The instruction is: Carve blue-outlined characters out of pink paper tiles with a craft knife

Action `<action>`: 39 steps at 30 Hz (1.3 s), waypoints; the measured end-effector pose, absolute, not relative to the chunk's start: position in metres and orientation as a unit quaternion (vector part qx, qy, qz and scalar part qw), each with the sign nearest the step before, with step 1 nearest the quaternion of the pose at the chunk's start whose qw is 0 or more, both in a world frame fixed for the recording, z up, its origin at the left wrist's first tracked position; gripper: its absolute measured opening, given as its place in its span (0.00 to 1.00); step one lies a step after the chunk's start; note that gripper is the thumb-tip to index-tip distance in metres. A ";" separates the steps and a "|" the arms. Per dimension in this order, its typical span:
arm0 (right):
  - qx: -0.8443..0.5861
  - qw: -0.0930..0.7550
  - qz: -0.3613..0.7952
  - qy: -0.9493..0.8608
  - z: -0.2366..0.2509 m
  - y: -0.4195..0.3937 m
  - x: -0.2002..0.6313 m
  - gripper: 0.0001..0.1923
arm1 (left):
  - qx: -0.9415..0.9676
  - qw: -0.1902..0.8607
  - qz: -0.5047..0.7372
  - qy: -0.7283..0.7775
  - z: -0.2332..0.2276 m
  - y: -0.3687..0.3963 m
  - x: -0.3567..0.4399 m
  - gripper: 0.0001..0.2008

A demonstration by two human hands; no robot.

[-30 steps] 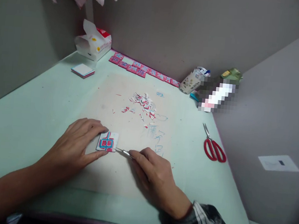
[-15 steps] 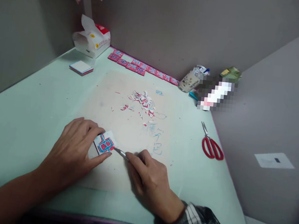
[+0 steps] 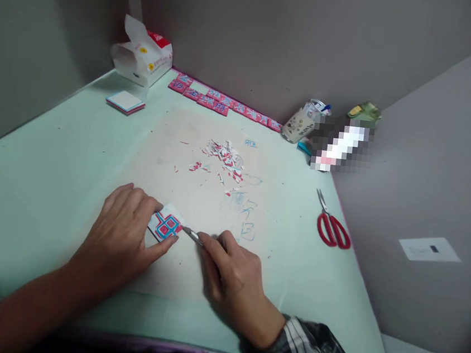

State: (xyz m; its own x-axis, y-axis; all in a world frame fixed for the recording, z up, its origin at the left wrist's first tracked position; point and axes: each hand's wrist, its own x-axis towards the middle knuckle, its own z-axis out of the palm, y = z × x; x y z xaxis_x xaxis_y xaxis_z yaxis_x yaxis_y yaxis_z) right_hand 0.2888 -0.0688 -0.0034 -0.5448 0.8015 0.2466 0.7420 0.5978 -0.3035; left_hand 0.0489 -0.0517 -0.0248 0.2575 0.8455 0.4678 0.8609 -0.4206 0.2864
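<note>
A pale green worktop [image 3: 41,178] fills a grey-walled corner, strewn with paper scraps [image 3: 222,161]. The left hand [image 3: 122,237] pins a small patterned card [image 3: 166,225] flat; the right hand [image 3: 233,274] grips a thin blade [image 3: 191,235] touching the card's edge.

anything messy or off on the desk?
Paper scraps lie strewn mid-desk beyond the tile, blue scribbles mark the mat, and the carton sits torn open at the back corner.
</note>
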 end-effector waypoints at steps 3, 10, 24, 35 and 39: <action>-0.443 0.181 0.081 -0.875 -0.004 -0.070 0.289 0.17 | -0.793 0.007 -0.283 -0.539 -0.027 -0.051 0.048 0.11; -0.450 0.195 0.098 -0.866 -0.002 -0.067 0.286 0.17 | -0.800 0.020 -0.277 -0.532 -0.029 -0.053 0.048 0.10; -0.441 0.187 0.054 -0.876 -0.005 -0.064 0.283 0.17 | -0.795 -0.005 -0.284 -0.536 -0.031 -0.053 0.047 0.11; -0.434 0.202 0.062 -0.876 -0.006 -0.058 0.288 0.16 | -0.800 -0.001 -0.288 -0.527 -0.033 -0.053 0.047 0.10; -0.429 0.195 0.061 -0.880 -0.006 -0.059 0.291 0.16 | -0.798 -0.036 -0.287 -0.529 -0.031 -0.052 0.044 0.12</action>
State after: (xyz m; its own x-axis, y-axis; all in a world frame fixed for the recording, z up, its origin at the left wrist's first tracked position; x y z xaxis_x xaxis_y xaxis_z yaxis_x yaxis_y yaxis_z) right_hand 0.2914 -0.0593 -0.0061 -0.5563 0.7782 0.2916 0.7309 0.6251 -0.2738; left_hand 0.0444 -0.0520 -0.0308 0.2758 0.8644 0.4205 0.8234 -0.4382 0.3606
